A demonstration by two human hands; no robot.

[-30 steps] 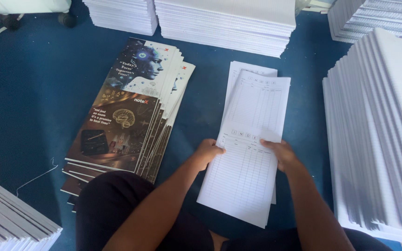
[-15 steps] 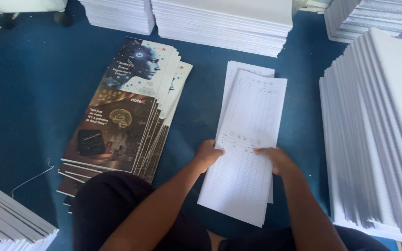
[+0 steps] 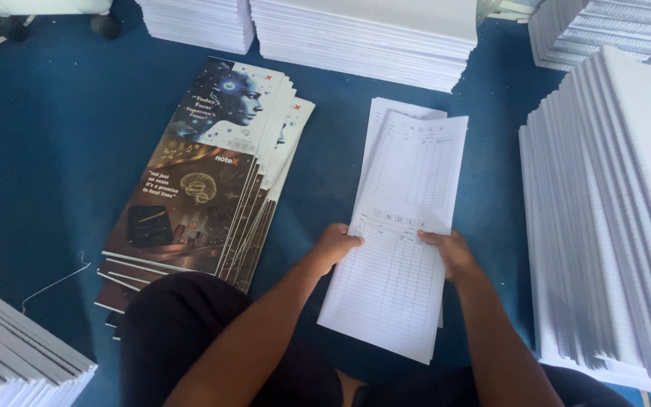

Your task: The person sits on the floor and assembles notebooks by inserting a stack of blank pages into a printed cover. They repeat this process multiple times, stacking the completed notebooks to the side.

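A person seated on a blue carpeted floor (image 3: 47, 151) handles a long white ruled sheet (image 3: 404, 234) printed with table lines, seen from a head-worn camera looking down. The left hand (image 3: 337, 245) pinches the sheet's left edge at about mid-length, fingers closed on the paper, while the right hand (image 3: 450, 252) lies on the sheet's right side, thumb on top and fingers closed around the edge. The two hands sit apart, one on either side of the sheet. The sheet rests on top of a small pile of like sheets (image 3: 386, 113), whose upper corners show just beyond its far end, all lying on the floor directly in front of the person's dark-clad knees.

To the left of the sheet, a fanned stack of printed covers (image 3: 205, 173) lies on the floor, each showing a dark illustrated design with a profile head above and a glowing brain below. To the right of the sheet, a tall slanted stack of white ruled paper (image 3: 612, 218) rises close by. Beyond the sheet's far end stand further white paper stacks (image 3: 371, 34). Another paper stack (image 3: 9, 347) shows at the near left, well apart from the sheet, with a loose thread (image 3: 54, 279) on the floor beside it.
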